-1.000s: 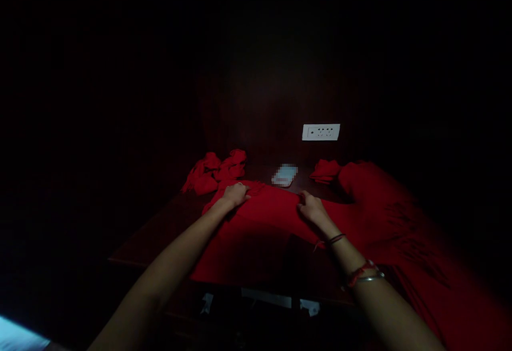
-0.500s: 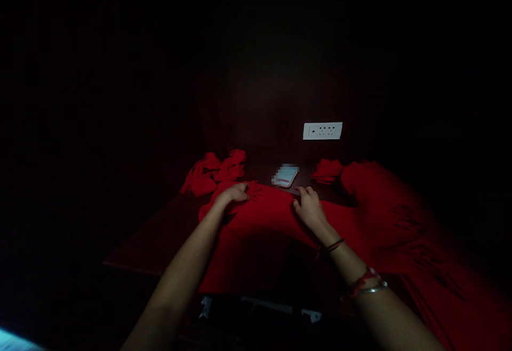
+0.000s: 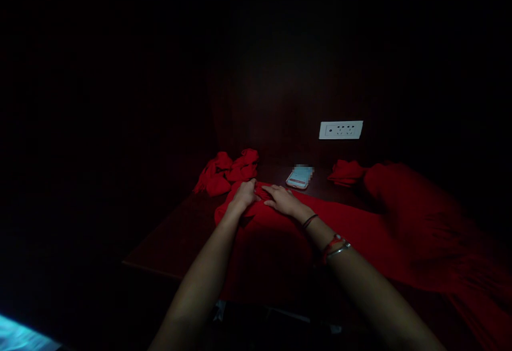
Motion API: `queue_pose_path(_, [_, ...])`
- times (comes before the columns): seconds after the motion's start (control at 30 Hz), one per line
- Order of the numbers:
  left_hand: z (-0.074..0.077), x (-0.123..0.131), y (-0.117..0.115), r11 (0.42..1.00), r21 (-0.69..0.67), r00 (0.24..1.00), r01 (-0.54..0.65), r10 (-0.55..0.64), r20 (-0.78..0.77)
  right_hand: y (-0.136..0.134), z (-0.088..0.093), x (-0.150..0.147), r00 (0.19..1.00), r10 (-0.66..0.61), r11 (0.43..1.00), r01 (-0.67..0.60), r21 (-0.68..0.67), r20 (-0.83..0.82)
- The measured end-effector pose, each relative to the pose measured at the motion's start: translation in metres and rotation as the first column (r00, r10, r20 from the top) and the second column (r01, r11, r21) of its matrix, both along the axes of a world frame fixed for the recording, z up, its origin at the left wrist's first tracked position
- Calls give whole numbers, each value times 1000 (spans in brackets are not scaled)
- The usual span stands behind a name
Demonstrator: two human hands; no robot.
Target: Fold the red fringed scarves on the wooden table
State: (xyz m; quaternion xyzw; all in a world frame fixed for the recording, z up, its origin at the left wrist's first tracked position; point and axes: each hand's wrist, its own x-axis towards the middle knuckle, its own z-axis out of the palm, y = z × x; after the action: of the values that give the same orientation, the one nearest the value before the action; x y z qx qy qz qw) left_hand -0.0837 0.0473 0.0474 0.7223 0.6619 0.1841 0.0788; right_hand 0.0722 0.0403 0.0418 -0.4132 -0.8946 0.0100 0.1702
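Note:
A red fringed scarf (image 3: 344, 228) is spread across the dark table and hangs over its front edge. My left hand (image 3: 245, 196) is closed on the scarf near its far left end, with thumb and fingers bent around the cloth. Close to its right, my right hand (image 3: 282, 200) lies palm down on the fringed part, with fingers stretched toward the left hand. Folds between the two hands are partly hidden by the fingers. Bracelets circle my right wrist.
A crumpled red cloth (image 3: 228, 172) lies at the back left, and more bunched red fabric (image 3: 404, 185) at the right. A phone (image 3: 299, 177) rests behind the scarf. A white socket plate (image 3: 341, 130) is on the wall. The table's left edge (image 3: 152, 269) shows dimly.
My right hand has moved left along the scarf, close to my left hand, and now lies flatter. The whole view has shifted, so the things appear farther right.

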Motion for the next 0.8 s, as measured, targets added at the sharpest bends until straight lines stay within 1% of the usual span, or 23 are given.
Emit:
queue_pose_path(0.07, [3,-4,-2,996,-48,996,69,-66,58,4,-9,-2,999,-34,999,34,25,6])
queue_pose_path(0.17, [6,-9,-3,959,-134,959,251,-226,172,9,-17,0,1000,-28,999,27,46,7])
queue_pose_path(0.2, [5,-10,-2,947,-134,946,292,-266,186,11,-17,1,1000,-9,999,9,36,-2])
queue_pose_path(0.23, [4,-10,-2,944,-117,941,309,-286,179,13,-17,2,1000,10,1000,-10,17,-16])
queue_pose_path(0.3, [1,-7,0,961,-61,958,269,-260,122,15,-13,7,997,51,998,-53,-29,-54])
queue_pose_path(0.37, [-4,-2,1,988,11,986,155,-156,61,14,-9,12,993,46,998,-49,-26,-110])
queue_pose_path(0.43, [-7,5,0,998,67,1000,21,-23,19,7,-5,18,990,15,1000,-12,22,-139])
queue_pose_path(0.5, [-8,11,-2,993,97,996,-69,74,-42,-3,-5,21,993,34,999,-30,34,-111])
queue_pose_path(0.57, [-7,15,-4,994,85,992,-72,81,-100,-15,-5,19,994,105,994,-105,-19,-31])
queue_pose_path(0.63, [-3,15,-7,999,49,991,-13,20,-133,-25,-6,14,990,135,989,-132,-59,50])
queue_pose_path(0.7, [1,11,-8,998,-3,989,59,-58,-136,-29,-6,8,988,112,993,-106,-56,106])
queue_pose_path(0.73, [4,8,-9,993,-48,985,112,-117,-127,-30,-5,7,989,98,994,-93,-53,114])
queue_pose_path(0.8, [8,1,-10,963,-153,969,222,-236,-76,-28,-5,5,993,83,995,-77,-66,89])
